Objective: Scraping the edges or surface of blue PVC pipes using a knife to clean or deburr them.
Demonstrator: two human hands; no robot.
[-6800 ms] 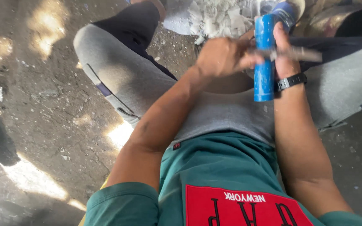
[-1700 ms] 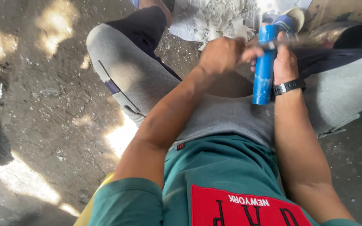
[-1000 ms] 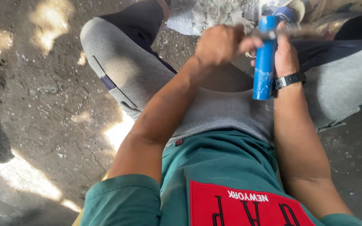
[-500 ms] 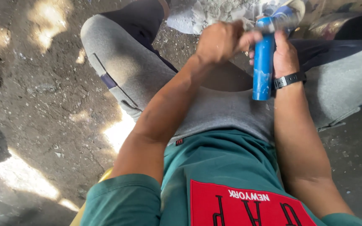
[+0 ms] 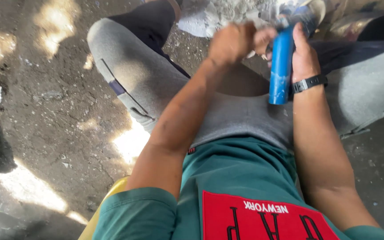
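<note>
between the raised knees, a blue tube (image 5: 281, 64) was held upright by the right hand (image 5: 304, 55), whose fingers were wrapped around its upper half; the lower half hung free below the grip, just above the grey trousers (image 5: 241, 120). a black watch (image 5: 308, 83) was worn on that wrist. the left hand (image 5: 230, 42) was closed into a fist just beside the top of the tube, at the level of the right hand's fingers; whether anything was pinched inside it could not be told. pale rubble (image 5: 227, 13) was seen on the dirt ground (image 5: 36, 115) beyond both hands, and a green shirt (image 5: 241, 178) filled the near edge.
</note>
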